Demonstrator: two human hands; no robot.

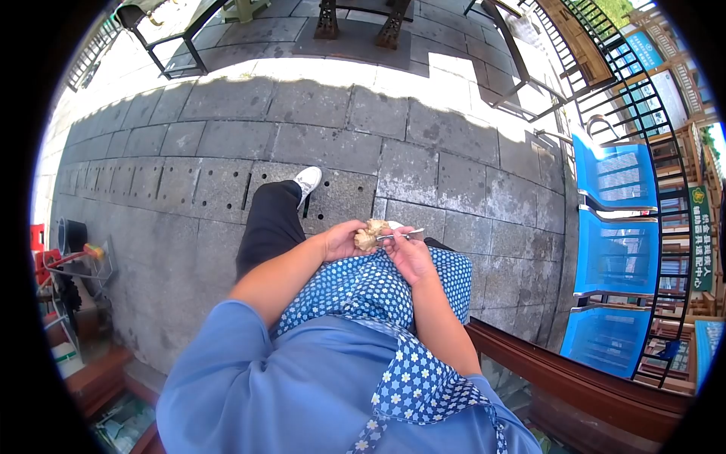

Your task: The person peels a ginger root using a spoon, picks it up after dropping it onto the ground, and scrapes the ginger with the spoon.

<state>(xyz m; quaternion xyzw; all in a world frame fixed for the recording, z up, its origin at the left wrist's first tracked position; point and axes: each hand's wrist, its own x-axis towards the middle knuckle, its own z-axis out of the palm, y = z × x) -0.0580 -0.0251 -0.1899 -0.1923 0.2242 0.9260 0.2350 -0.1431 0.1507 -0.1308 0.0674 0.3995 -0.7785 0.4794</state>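
Above my lap, my left hand (pixel 344 240) is closed around a knobbly, pale tan ginger root (pixel 367 236). My right hand (pixel 409 256) grips a thin silvery metal utensil (pixel 415 234); one end sticks out to the right past the fingers. Its other end reaches the right side of the ginger, where fingers and root partly cover it, so its working end does not show. Both hands are close together over a blue apron (pixel 355 291) with white flowers.
Blue perforated metal seats (pixel 618 253) line the right side, before a black railing. Grey paving (pixel 310 98) stretches ahead, with metal-framed tables at the back. A wooden ledge (pixel 560 371) runs at lower right. Red and black equipment (pixel 72 257) stands at left.
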